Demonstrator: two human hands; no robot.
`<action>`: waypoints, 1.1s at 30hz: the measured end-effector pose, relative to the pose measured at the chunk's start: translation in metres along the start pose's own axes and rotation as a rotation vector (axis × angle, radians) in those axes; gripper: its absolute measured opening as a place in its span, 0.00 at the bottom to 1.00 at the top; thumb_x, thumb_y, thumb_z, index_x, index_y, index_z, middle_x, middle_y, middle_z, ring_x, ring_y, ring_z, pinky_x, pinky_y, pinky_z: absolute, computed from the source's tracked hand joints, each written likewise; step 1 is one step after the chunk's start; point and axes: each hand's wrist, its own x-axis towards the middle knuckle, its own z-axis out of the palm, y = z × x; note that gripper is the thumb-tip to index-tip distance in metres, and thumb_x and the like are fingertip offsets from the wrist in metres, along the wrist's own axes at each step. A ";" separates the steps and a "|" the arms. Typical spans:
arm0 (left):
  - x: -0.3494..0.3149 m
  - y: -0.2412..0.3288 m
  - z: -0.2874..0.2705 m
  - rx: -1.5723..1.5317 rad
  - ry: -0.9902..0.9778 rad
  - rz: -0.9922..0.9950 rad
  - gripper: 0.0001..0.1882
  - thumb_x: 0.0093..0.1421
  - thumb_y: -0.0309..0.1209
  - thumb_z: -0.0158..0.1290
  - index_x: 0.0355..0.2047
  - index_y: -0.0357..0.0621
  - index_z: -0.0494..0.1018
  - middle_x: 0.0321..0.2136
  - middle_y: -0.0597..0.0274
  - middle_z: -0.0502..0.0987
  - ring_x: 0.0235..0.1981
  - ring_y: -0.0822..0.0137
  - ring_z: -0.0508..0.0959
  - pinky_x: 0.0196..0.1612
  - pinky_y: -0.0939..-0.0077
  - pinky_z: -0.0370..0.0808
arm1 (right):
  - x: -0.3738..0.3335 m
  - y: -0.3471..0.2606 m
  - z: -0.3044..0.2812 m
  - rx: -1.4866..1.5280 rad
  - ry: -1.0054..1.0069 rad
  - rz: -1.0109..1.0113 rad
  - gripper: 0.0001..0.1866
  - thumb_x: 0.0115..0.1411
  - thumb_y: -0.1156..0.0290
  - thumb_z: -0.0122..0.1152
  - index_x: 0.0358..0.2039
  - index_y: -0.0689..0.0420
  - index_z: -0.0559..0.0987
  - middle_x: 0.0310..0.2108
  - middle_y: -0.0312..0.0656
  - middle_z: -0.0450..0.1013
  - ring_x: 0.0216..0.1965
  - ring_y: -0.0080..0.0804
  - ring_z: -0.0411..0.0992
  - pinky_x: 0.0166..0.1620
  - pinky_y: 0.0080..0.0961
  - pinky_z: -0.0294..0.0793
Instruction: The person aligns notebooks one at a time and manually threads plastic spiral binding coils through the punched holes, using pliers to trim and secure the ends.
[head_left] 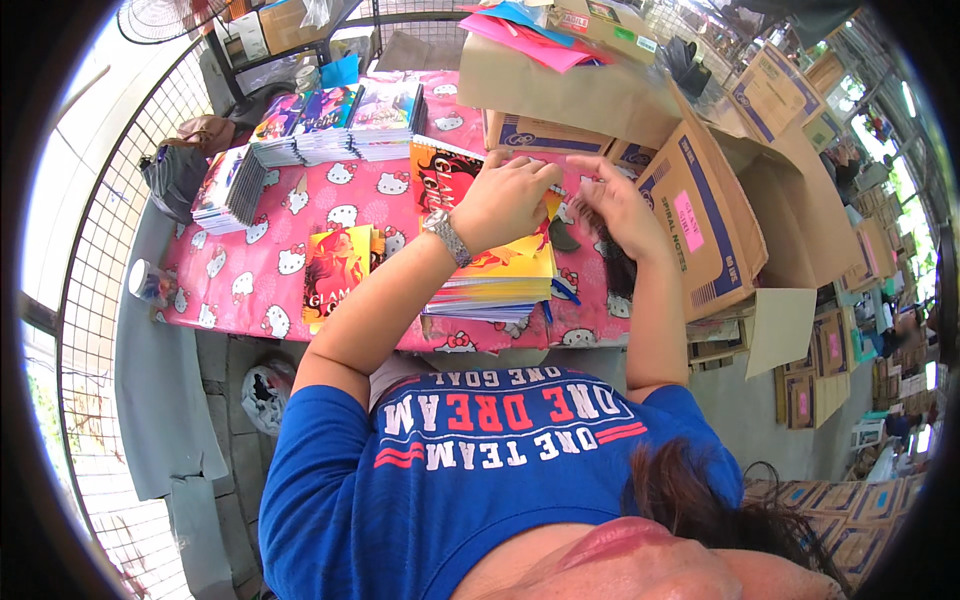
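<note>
- A stack of notebooks [495, 285] is seen on a pink table cover [250, 270] with white cat faces. All places here are told from this stack.
- A notebook with a bright orange and dark cover [437, 172] is held up at the far side of the stack, tilted up off it.
- The left hand [510, 200] is laid on this notebook. Its fingers are curled and pressed on the top edge, so the notebook is pinched there. A silver watch [447, 236] is worn on that wrist.
- The right hand [618, 205] is seen just to the right of the stack, near the notebook's right edge. Its fingers are spread a little and nothing can be seen held in it. Whether the edge is touched cannot be told.
- The notebook's long side seems to run from left to right, between the two hands. The left hand is the nearer one, since the cover is already gripped by it.
- One more notebook with a yellow cover [335, 270] is laid flat to the left of the stack.
- More piles of notebooks [340, 122] are lined up far behind the stack, to the left.
- A brown cardboard box [705, 215] is tipped on its side to the right of the stack.
</note>
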 end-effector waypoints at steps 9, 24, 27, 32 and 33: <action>-0.023 0.016 0.003 0.241 0.051 -0.443 0.23 0.54 0.24 0.53 0.51 0.49 0.67 0.62 0.54 0.61 0.70 0.44 0.50 0.55 0.08 0.45 | 0.102 0.308 0.058 -1.065 0.456 0.447 0.33 0.65 0.41 0.42 0.56 0.56 0.73 0.53 0.54 0.72 0.55 0.57 0.71 0.59 0.50 0.66; -0.016 0.033 0.001 0.218 0.008 -0.124 0.16 0.56 0.26 0.53 0.46 0.49 0.69 0.43 0.58 0.69 0.55 0.55 0.67 0.53 0.08 0.50 | 0.059 0.085 -0.022 0.570 -0.112 -0.112 0.29 0.59 0.58 0.52 0.57 0.61 0.68 0.51 0.46 0.72 0.51 0.34 0.72 0.56 0.33 0.72; -0.015 0.034 0.003 0.192 0.016 -0.134 0.18 0.57 0.27 0.53 0.49 0.49 0.68 0.43 0.60 0.69 0.55 0.55 0.68 0.53 0.08 0.50 | 0.031 0.087 -0.006 0.805 -0.172 -0.096 0.30 0.58 0.60 0.51 0.59 0.64 0.68 0.55 0.47 0.71 0.57 0.38 0.70 0.61 0.36 0.69; -0.006 0.021 -0.009 0.168 0.000 -0.089 0.19 0.57 0.25 0.53 0.49 0.50 0.69 0.42 0.62 0.69 0.55 0.58 0.68 0.55 0.08 0.48 | 0.014 0.081 0.014 1.045 -0.174 -0.054 0.32 0.60 0.59 0.52 0.62 0.62 0.66 0.58 0.45 0.70 0.60 0.36 0.68 0.63 0.34 0.66; -0.003 0.021 -0.013 0.192 0.028 -0.060 0.19 0.57 0.24 0.53 0.49 0.51 0.69 0.42 0.62 0.69 0.55 0.58 0.69 0.55 0.08 0.47 | 0.013 0.080 0.020 1.020 -0.197 -0.110 0.32 0.61 0.59 0.53 0.63 0.60 0.66 0.59 0.43 0.70 0.60 0.34 0.68 0.62 0.34 0.67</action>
